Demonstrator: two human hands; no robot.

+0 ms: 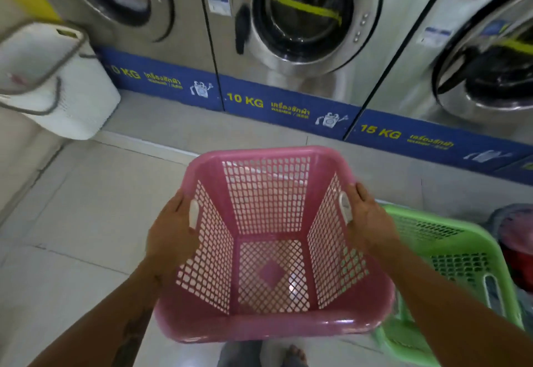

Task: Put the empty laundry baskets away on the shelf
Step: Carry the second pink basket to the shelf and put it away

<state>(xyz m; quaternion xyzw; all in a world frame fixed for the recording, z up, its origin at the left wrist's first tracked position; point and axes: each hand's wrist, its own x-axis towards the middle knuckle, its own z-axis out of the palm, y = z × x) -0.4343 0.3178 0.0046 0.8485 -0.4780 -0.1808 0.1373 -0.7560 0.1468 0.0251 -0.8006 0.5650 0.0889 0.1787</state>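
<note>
Grip: left hand (173,231) and right hand (367,219) each closed over the pink basket (271,251) at opposite rims.
Carry: keep it level, clear of the green basket (450,254).

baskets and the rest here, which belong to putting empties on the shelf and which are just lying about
Part of the job:
pink basket, empty, held at both side rims by left hand and right hand
green basket, on the floor to the right

Just lying about:
white hamper
washing machines
tub of clothes, far right
</note>
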